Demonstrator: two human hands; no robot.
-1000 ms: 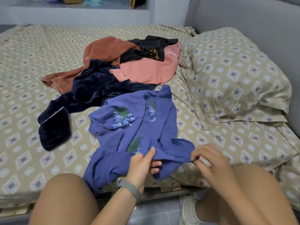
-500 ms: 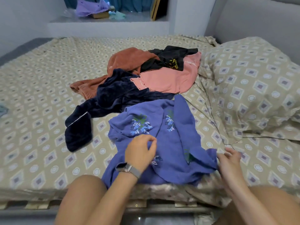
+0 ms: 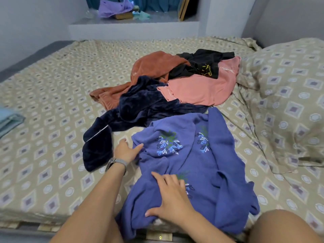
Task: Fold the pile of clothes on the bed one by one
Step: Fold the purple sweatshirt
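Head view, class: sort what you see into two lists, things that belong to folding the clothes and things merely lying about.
Part of the job:
blue leaf-print garment
left hand
right hand
navy garment
pink garment
rust garment
black garment

Lying about:
pillow
purple cloth on the ledge
light blue cloth, left edge

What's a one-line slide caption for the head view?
Both hands, left and right, spread a blue leaf-print top on the patterned bed; unfolded pile behind.
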